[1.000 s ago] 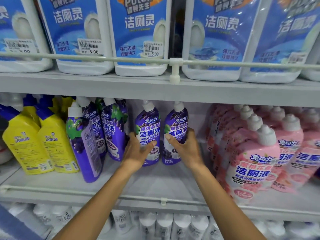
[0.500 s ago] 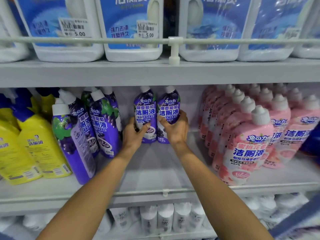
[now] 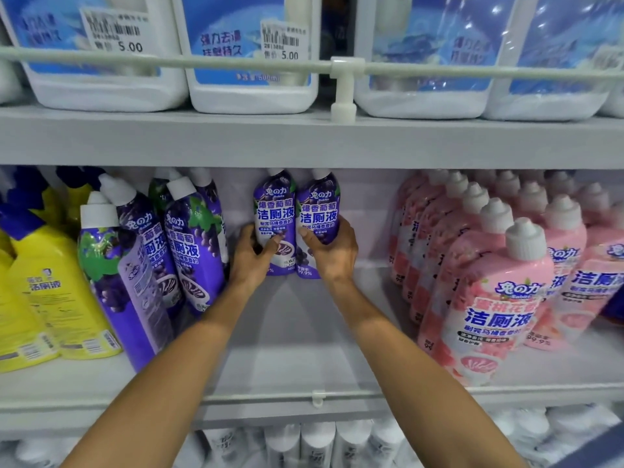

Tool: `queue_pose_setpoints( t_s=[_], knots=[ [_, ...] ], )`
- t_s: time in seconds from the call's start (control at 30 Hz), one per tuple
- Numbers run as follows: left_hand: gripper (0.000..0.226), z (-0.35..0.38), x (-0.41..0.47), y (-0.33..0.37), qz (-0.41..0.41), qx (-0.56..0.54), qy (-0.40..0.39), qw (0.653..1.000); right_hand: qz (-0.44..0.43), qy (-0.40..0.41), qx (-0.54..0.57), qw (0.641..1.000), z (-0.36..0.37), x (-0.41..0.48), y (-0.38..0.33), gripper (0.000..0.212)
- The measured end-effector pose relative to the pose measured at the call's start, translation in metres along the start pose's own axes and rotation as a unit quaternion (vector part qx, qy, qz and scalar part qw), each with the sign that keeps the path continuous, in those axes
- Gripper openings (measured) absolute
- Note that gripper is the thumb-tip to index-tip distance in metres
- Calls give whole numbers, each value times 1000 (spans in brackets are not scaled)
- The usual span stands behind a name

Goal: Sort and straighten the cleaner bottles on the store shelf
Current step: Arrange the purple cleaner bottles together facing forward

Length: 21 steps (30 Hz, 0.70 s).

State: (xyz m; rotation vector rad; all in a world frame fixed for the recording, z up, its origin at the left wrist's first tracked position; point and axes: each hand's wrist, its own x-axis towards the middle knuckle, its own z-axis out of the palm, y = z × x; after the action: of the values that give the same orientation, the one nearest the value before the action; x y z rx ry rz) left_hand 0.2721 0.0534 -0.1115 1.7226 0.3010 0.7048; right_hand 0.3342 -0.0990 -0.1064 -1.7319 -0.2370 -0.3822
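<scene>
Head view: the left hand wraps the left purple grape-label plastic bottle, and the right hand wraps the right purple grape-label plastic bottle. Both bottles stand upright and touching, deep on the grey shelf. The low grips probably serve to square the pair, labels forward.

Price stickers on the white jugs read 5.00, while the purple bottles, pink bottle and yellow bottle all read 洁厕液.
</scene>
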Motion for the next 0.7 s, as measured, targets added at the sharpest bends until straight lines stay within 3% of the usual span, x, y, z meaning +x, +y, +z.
queue_pose_setpoints(
  t_s=[0.4,0.7],
  knots=[
    [35,-7,8,-15,5,-36,-29,999,29,-26,21,999,-7,3,-4,48],
    [32,-21,2,-23,32,-25,-47,998,26,-32,6,999,-12,3,-2,64]
  ],
)
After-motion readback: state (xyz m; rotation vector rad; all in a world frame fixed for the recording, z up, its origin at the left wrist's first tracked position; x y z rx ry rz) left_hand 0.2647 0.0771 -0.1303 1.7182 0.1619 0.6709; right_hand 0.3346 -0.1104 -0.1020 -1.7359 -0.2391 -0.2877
